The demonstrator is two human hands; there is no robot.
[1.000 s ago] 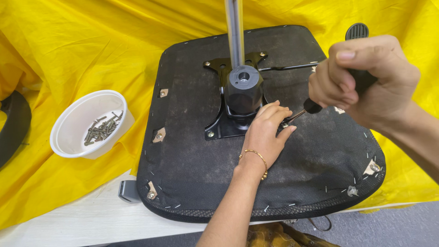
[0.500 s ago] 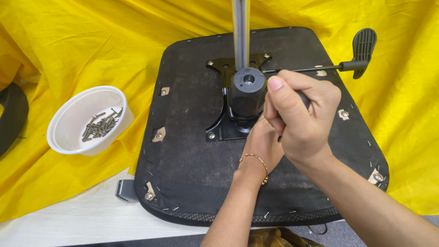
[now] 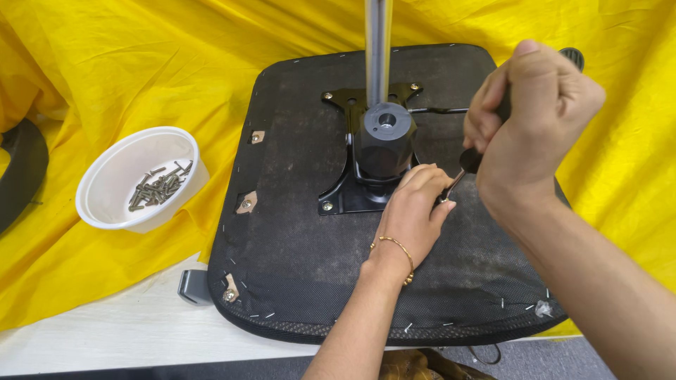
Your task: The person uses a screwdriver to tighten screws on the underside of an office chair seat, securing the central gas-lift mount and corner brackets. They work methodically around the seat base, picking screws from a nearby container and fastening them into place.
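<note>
Two hands were seen over an upturned chair seat (image 3: pixel 296 267), its black underside facing up on a yellow cloth (image 3: pixel 105 77). The right hand (image 3: pixel 528 119) was closed in a fist around the dark handle of a screwdriver (image 3: pixel 470 160), held tilted so that the shaft ran down and to the left. The left hand (image 3: pixel 415 211), with a thin gold bracelet (image 3: pixel 396 245) at the wrist, was laid on the seat just beside the black metal plate (image 3: pixel 352 197); its fingertips were pinched together around the lower end of the shaft, where the tip was hidden. Whether a screw was held there could not be told. A black hub (image 3: pixel 384 141) stood on the plate, and a shiny steel column (image 3: pixel 377 49) rose from it. Bolt heads were visible at the plate's corners. To the left, well apart from the seat, a white bowl (image 3: pixel 113 176) was set on the cloth, with a heap of dark screws (image 3: pixel 160 188) inside. A pale tabletop (image 3: pixel 127 331) showed below the cloth's edge.
</note>
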